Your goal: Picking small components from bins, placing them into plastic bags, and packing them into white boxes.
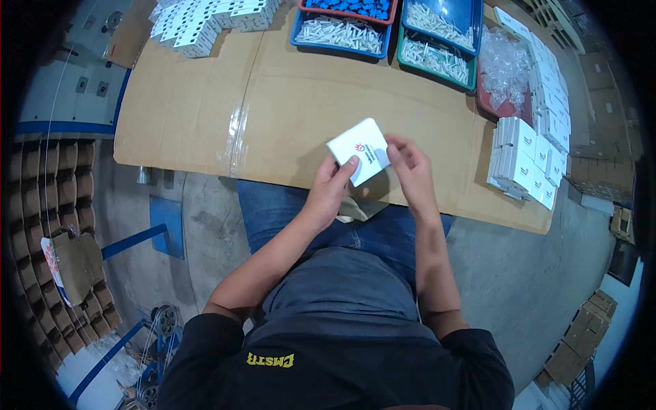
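Note:
A small, flat white box with a printed emblem is held tilted above the near edge of the table. My left hand grips its lower left side, thumb on the printed face and fingers behind. At the box's right edge, my right hand has its thumb and curled fingers closed against the side. The fingertips behind the box are hidden.
Brown cardboard covers the table. White boxes stand far left; more white boxes are stacked right. Along the back are a blue tray and a green tray of white sticks, and a red tray with clear plastic.

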### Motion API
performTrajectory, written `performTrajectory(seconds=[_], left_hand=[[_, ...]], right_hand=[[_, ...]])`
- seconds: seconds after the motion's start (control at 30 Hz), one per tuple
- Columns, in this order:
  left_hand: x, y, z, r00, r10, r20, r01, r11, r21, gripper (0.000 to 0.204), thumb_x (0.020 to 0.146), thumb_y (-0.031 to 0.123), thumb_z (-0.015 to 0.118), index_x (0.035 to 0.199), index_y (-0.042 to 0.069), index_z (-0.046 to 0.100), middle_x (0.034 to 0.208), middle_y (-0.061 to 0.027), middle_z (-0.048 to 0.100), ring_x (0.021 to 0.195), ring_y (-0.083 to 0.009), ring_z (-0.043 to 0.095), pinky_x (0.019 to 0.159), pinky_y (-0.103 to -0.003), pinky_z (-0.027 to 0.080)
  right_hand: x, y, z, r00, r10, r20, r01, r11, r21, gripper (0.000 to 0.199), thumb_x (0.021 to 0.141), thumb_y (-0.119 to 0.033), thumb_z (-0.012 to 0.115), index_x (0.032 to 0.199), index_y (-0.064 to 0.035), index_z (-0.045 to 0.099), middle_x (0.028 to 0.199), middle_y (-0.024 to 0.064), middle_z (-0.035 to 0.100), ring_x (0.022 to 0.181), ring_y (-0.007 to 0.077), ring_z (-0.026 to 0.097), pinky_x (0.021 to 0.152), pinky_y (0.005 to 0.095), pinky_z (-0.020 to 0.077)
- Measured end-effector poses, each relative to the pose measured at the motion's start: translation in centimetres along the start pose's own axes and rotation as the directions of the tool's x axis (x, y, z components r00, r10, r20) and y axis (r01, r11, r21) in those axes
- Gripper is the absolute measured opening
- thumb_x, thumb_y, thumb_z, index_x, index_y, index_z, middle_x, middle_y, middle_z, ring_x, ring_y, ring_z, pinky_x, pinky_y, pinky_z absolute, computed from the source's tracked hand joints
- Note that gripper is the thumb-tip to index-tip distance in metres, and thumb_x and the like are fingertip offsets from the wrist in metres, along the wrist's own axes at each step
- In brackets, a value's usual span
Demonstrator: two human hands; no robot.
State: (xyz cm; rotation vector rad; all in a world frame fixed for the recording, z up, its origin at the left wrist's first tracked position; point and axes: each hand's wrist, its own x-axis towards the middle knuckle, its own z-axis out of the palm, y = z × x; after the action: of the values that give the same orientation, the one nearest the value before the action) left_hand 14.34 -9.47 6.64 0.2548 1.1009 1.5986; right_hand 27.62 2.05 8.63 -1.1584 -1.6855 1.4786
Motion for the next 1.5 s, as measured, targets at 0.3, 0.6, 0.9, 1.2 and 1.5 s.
performTrajectory(seconds=[0.3,0.6,0.9,1.2,1.5], left_hand=[[1.1,5.0,-1.7,0.931,0.146,0.335,-0.22,0.956,0.193,0.064,0.088,0.007,0.08,0.144,0.001,0.051,0.129,-0.0109,0.065,0.118,-0.0179,0.063,0.104,-0.033,0.049],[0.1,5.3,-1.3,0.909,0.224,0.352,-0.352,0.864,0.36,0.033,0.089,-0.001,0.076,0.121,-0.003,0.068,0.117,-0.0083,0.067,0.11,-0.0171,0.065,0.097,-0.031,0.052],[0.7,5.0,-1.6,0.94,0.206,0.273,-0.31,0.85,0.426,0.028,0.094,0.003,0.073,0.121,-0.002,0.066,0.112,-0.0063,0.067,0.106,-0.0137,0.064,0.095,-0.029,0.052],[2.2,2.7,-2.6,0.977,0.089,0.192,-0.143,0.946,0.291,0.026,0.096,0.015,0.075,0.117,0.002,0.068,0.106,-0.0054,0.07,0.097,-0.011,0.066,0.085,-0.027,0.054],[2.5,1.7,-2.2,0.981,0.184,0.066,-0.195,0.944,0.267,0.049,0.098,0.015,0.074,0.137,0.002,0.048,0.123,-0.0124,0.066,0.104,-0.0149,0.067,0.089,-0.03,0.054]], right_hand=[[-2.1,0.0,-1.0,0.982,0.037,0.183,-0.121,0.872,0.475,0.033,0.091,-0.004,0.078,0.121,0.0011,0.066,0.107,0.0053,0.071,0.1,0.0122,0.066,0.088,0.0268,0.0544],[-2.5,-1.0,-0.4,0.959,-0.181,0.218,0.107,0.944,0.312,0.037,0.088,-0.002,0.08,0.121,0.0024,0.066,0.11,0.0094,0.073,0.103,0.0159,0.068,0.09,0.0288,0.0559],[-1.5,-1.3,0.0,0.97,-0.018,0.244,-0.063,0.945,0.32,0.025,0.092,-0.004,0.077,0.115,0.0035,0.068,0.105,0.0084,0.074,0.097,0.0141,0.069,0.088,0.0291,0.0563],[-0.8,1.4,0.8,0.961,0.114,0.253,-0.208,0.9,0.383,0.025,0.094,-0.006,0.076,0.115,0.0033,0.066,0.101,0.0064,0.073,0.095,0.0111,0.067,0.087,0.0262,0.0546],[-1.0,0.7,3.9,0.976,-0.184,0.115,0.202,0.964,-0.173,0.064,0.084,-0.011,0.082,0.141,-0.0039,0.052,0.133,0.0148,0.062,0.123,0.0273,0.061,0.102,0.0389,0.0497]])
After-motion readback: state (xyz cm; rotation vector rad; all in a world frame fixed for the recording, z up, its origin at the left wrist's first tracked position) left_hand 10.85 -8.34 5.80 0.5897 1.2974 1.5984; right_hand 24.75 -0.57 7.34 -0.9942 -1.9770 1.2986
